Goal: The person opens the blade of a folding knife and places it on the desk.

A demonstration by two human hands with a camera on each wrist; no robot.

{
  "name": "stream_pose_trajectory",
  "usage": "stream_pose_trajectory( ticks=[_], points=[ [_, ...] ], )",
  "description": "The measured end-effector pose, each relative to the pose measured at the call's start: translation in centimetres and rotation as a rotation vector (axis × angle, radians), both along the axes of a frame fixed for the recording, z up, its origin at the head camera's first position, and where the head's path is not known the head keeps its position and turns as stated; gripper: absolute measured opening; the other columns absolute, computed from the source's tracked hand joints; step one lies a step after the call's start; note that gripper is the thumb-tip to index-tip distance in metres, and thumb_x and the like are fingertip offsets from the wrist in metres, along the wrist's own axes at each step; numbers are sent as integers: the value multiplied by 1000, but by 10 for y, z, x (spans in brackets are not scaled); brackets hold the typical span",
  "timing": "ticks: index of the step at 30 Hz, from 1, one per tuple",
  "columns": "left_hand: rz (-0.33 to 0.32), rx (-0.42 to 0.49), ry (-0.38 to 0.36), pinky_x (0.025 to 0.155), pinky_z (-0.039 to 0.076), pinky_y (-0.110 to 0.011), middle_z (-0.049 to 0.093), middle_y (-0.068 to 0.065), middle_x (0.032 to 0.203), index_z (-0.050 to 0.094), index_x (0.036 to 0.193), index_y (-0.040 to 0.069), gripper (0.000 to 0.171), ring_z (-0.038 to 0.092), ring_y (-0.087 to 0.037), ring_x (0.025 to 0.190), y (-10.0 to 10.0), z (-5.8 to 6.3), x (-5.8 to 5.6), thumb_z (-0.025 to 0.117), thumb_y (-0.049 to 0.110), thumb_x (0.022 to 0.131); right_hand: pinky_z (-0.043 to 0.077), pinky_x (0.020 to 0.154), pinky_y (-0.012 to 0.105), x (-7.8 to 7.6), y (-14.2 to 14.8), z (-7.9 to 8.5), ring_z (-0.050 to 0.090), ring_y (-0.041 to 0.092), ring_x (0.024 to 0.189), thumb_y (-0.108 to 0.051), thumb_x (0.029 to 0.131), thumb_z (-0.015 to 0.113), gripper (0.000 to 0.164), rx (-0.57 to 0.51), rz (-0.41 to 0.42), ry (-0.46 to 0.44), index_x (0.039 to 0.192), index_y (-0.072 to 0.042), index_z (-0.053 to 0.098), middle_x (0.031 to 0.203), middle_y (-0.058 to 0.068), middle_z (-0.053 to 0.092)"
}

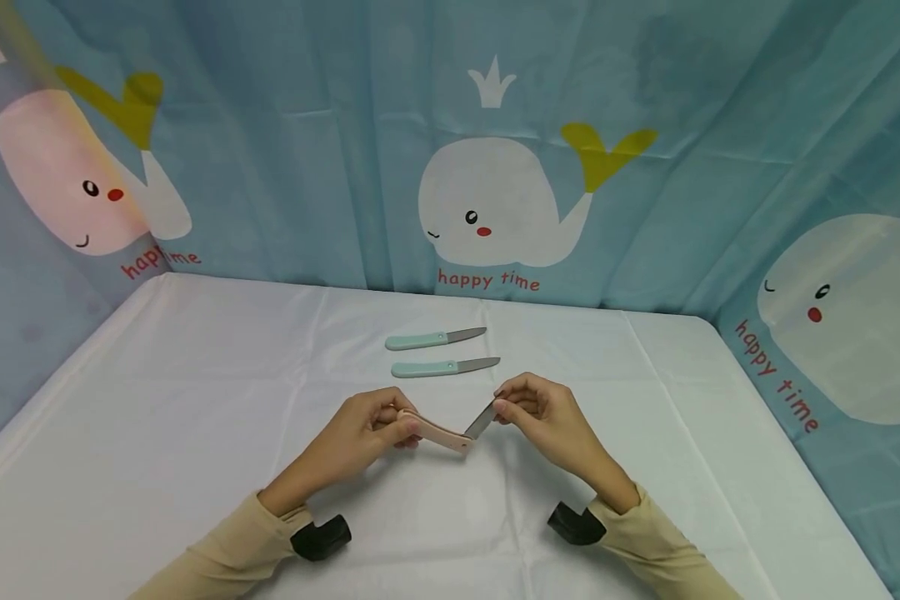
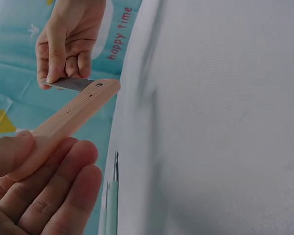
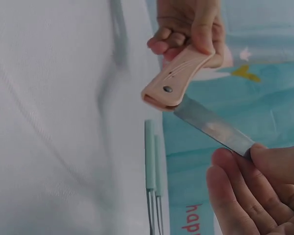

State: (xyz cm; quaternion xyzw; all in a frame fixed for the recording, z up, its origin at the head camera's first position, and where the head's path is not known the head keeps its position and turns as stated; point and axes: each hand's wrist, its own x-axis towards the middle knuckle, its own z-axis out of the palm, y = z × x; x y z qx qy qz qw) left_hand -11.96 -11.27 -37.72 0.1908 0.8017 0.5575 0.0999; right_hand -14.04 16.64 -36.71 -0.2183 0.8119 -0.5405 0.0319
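Between my two hands is a folding knife (image 1: 441, 434) with a pale pink handle, partly unfolded, its blade at a wide angle to the handle. My left hand (image 1: 378, 425) pinches the far end of the handle between thumb and fingers. With thumb and forefinger my right hand (image 1: 540, 414) pinches the blade near its tip. The right wrist view shows the grey blade (image 3: 213, 126) running from the handle's rivet end to the right fingertips. Two knives with mint-green handles, an upper knife (image 1: 420, 340) and a lower knife (image 1: 427, 368), lie beyond the hands, blades pointing right.
A white cloth (image 1: 195, 375) covers the table. Behind and at both sides hangs a blue curtain (image 1: 292, 183) with whale prints. A black wrist device (image 1: 321, 537) sits at the left cuff, and another black device (image 1: 576, 523) at the right cuff.
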Motion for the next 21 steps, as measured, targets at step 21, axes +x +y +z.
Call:
stream_pose_trajectory(
  ticks=[21],
  points=[
    [121,282,14,81,59,-30,71,-31,106,57,103,-9,18,74,-11,87,-3,-4,-6,60,8,99,59,78,29,-18,16,-9,73,21,84,-5,95,64,16,-116,8,-35,102,7,57,94,26,71]
  ],
)
